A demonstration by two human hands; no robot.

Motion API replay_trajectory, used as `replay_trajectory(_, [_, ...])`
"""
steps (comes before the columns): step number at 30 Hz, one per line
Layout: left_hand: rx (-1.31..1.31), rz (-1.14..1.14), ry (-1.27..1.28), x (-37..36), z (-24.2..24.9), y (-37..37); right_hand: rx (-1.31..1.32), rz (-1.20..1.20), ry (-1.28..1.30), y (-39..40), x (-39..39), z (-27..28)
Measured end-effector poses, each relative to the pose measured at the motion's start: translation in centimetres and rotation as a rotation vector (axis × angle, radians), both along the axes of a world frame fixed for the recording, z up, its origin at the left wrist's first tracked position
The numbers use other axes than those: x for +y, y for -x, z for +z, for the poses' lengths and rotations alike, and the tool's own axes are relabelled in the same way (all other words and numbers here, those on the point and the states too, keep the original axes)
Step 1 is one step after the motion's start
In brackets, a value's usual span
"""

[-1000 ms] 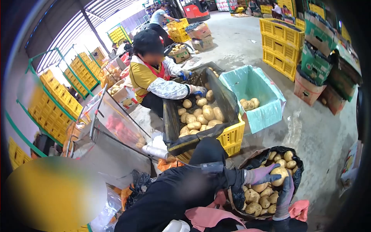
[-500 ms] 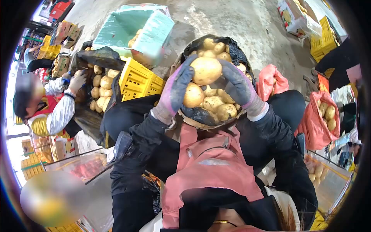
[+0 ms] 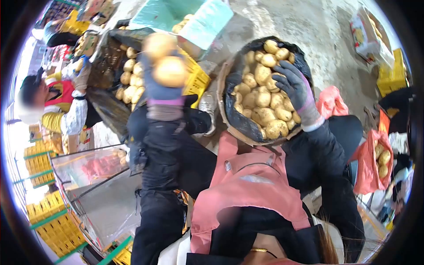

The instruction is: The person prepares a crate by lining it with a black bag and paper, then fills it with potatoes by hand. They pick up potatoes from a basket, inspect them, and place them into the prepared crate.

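Observation:
My left hand point(image 3: 164, 90), in a dark glove with a purple band, is closed on potatoes and smeared by motion. Two large ones show: a nearer potato point(image 3: 170, 71) and a farther potato point(image 3: 160, 45). They are above the yellow crate point(image 3: 198, 81) and the potato heap point(image 3: 132, 81) on my left. My right hand point(image 3: 293, 84), gloved alike, rests its parted fingers over the potatoes point(image 3: 263, 99) in a round container point(image 3: 224, 108) lined with black plastic. Its fingertips are beside a potato there; nothing is visibly gripped.
A co-worker in a red vest point(image 3: 66, 95) sits at the left by the heap. Ahead stands a pale green box point(image 3: 207, 26) with some potatoes. Red bags point(image 3: 362, 172) of potatoes are at my right, with a carton point(image 3: 366, 39) and another yellow crate point(image 3: 392, 73) beyond.
Both hands were on a large potato over the container. My left hand has swung left with two potatoes; the right has let go and come down on the heap. The view has shifted.

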State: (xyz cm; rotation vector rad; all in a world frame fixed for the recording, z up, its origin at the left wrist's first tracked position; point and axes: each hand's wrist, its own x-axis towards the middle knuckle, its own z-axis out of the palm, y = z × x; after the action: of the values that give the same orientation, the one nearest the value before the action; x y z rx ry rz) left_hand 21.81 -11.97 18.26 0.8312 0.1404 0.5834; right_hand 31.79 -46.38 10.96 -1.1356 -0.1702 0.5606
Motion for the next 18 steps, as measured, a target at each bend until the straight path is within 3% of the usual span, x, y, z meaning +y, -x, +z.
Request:
replay_trajectory(1, [-0.086,0.149,-0.116,3.4,-1.3,0.5,-0.033,0.016,-0.016,-0.2,-0.3,-0.4])
replay_trajectory(2, [-0.012,0.072,0.105,6.1,0.0,1.8,-0.066,0.037,-0.03,-0.5,-0.4,-0.8])
replay_trajectory(3, [-0.168,-0.148,0.632,3.7,3.9,3.3,-0.013,0.023,-0.017,-1.0,-0.3,-1.4])
replay_trajectory(4, [-0.154,-0.086,0.719,4.2,4.1,3.5,0.056,-0.075,0.099,-1.0,0.5,-1.0])
replay_trajectory(6, [-0.174,-0.069,0.747,4.6,2.7,3.2,-0.171,-0.093,0.399,-1.6,1.5,-4.2])
replay_trajectory(8, [-0.063,-0.025,0.719,2.3,3.5,1.9,-0.346,0.117,0.766,-2.2,3.0,-8.6])
replay_trajectory(10, [0.031,0.032,0.741,0.8,3.7,0.3,-0.418,0.241,0.859,-2.1,6.3,-13.9])
replay_trajectory(12, [0.003,-0.124,0.647,-1.2,3.8,0.0,-0.427,0.388,1.105,-0.9,11.8,-13.1])
replay_trajectory(13, [0.044,-0.089,0.605,-2.2,3.9,-0.3,-0.429,0.395,1.105,-0.8,14.0,-14.1])
replay_trajectory(15, [0.152,-0.054,0.569,-4.1,4.3,-1.3,-1.218,1.202,1.621,-1.1,17.5,-18.7])
replay_trajectory(16, [0.154,-0.073,0.55,-4.6,4.0,-1.3,-0.856,0.331,1.47,-0.1,18.1,-22.0])
replay_trajectory(18, [0.181,-0.103,0.418,-4.8,2.8,-1.3,-1.27,1.173,1.646,-0.2,17.7,-16.5])
